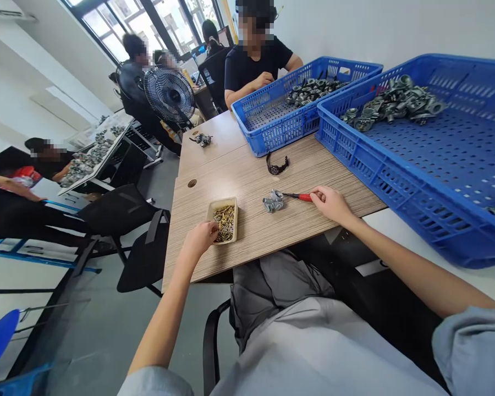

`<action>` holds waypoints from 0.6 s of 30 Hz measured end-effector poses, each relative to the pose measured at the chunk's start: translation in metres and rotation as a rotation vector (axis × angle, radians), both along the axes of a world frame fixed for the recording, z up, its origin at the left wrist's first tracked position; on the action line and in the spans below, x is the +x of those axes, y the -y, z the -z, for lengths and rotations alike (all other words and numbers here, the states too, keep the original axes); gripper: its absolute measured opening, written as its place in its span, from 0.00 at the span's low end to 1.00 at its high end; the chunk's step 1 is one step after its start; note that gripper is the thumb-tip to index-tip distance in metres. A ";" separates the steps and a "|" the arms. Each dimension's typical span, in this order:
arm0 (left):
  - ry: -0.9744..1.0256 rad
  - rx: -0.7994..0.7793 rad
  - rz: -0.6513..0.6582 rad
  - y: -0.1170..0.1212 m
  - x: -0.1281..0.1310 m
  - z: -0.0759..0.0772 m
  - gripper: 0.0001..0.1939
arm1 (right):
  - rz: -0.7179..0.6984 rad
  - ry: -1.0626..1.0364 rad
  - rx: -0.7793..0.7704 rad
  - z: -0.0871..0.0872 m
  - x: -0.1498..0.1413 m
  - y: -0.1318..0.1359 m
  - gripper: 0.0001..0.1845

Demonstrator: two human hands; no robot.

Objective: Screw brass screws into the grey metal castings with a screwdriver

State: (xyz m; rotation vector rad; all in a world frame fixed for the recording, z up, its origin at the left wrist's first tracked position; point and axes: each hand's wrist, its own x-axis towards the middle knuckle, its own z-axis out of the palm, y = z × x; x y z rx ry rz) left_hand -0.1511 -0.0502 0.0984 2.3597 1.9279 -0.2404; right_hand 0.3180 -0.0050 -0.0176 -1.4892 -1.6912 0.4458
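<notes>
My left hand (201,237) reaches over the near left side of a small cream tray (236,220) full of small brass-coloured screws (225,220). Its fingers are curled together at the screws, and what lies between the fingertips is hidden. In my right hand (330,204) is a screwdriver (304,197) with a red handle, lying low over the table and pointing left. The dark shaft ends at a grey cast metal part (273,201) on the tabletop; whether the tip touches it I cannot tell. My right fingers close round the handle's end.
A black wristwatch (277,165) lies beyond the metal part. Two blue crates (280,135) (400,176) with metal parts stand at the right. Another metal part (203,140) is at the table's far left. Across the table sits a person (253,69); a fan (169,93) stands behind.
</notes>
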 end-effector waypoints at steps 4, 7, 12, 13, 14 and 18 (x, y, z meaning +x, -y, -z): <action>0.033 0.085 -0.028 0.002 0.003 -0.004 0.12 | -0.007 0.010 -0.002 -0.003 -0.001 0.001 0.12; 0.153 0.205 -0.028 0.009 0.015 -0.012 0.11 | -0.002 0.028 0.002 -0.003 0.000 0.001 0.11; 0.551 0.464 0.085 0.026 0.080 -0.001 0.10 | -0.008 0.024 0.005 0.000 0.001 0.000 0.12; 0.630 0.478 0.105 0.028 0.097 0.009 0.10 | -0.011 0.021 0.002 0.001 0.001 0.000 0.12; 0.704 0.471 0.118 0.028 0.115 0.021 0.10 | -0.015 0.017 -0.002 0.002 0.001 0.000 0.12; 0.887 0.473 0.066 0.014 0.169 0.072 0.10 | -0.006 0.007 -0.004 0.001 0.001 -0.001 0.12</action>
